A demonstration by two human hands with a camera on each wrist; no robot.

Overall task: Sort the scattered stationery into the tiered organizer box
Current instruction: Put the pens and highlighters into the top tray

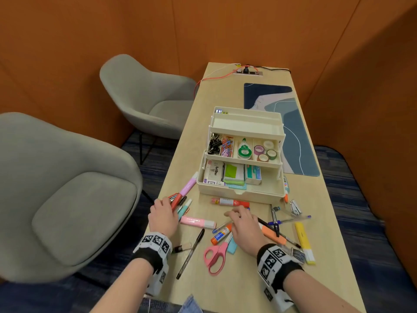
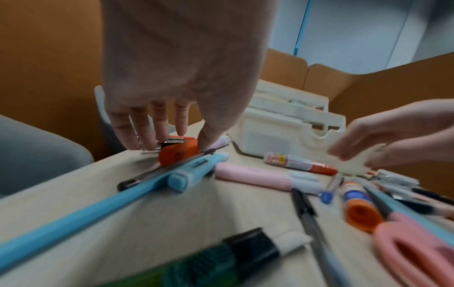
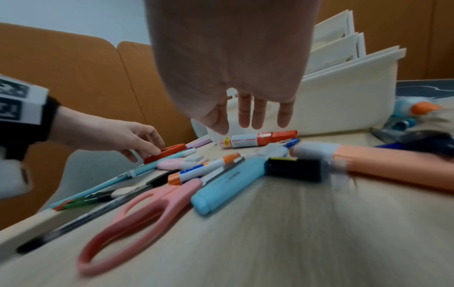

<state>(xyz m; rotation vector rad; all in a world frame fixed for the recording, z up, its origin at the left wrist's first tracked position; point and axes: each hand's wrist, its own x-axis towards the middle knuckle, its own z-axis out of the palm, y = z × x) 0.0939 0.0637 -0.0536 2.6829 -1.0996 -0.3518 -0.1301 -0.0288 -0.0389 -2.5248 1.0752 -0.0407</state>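
Note:
The cream tiered organizer box (image 1: 239, 194) stands open mid-table with clips, tape rolls and boxes in its trays. Scattered in front lie a red-and-white glue tube (image 1: 230, 202), a pink highlighter (image 1: 197, 222), an orange-capped glue stick (image 1: 222, 233), pink scissors (image 1: 215, 256), a black pen (image 1: 190, 254), and orange (image 1: 273, 236) and yellow (image 1: 304, 242) highlighters. My left hand (image 1: 168, 201) reaches with straight fingers onto a red marker (image 2: 179, 153) at the table's left edge, beside a purple highlighter (image 1: 188, 187). My right hand (image 3: 255, 124) hovers just short of the glue tube (image 3: 258, 138), holding nothing.
Two grey chairs (image 1: 74, 199) stand close to the table's left edge. A blue desk mat (image 1: 293, 136) and a power strip (image 1: 248, 72) with cables lie behind the box. A glue bottle (image 1: 286, 186) and a metal staple remover (image 1: 295, 207) sit right of the box.

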